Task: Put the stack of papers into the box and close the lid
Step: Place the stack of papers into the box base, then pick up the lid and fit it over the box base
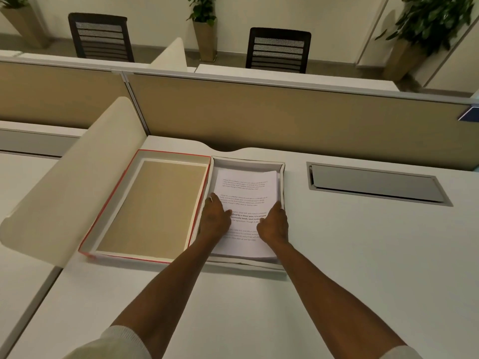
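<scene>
A white stack of printed papers lies inside the shallow white box in the middle of the desk. The box's red-edged lid lies open and flat to its left, brown inner panel facing up. My left hand rests on the stack's left edge, fingers spread over the sheets. My right hand holds the stack's right edge against the box wall, fingers curled down the side.
A cream curved divider rises just left of the lid. A beige partition runs behind the desk. A grey cable hatch is set into the desk at right. Chairs and plants stand beyond.
</scene>
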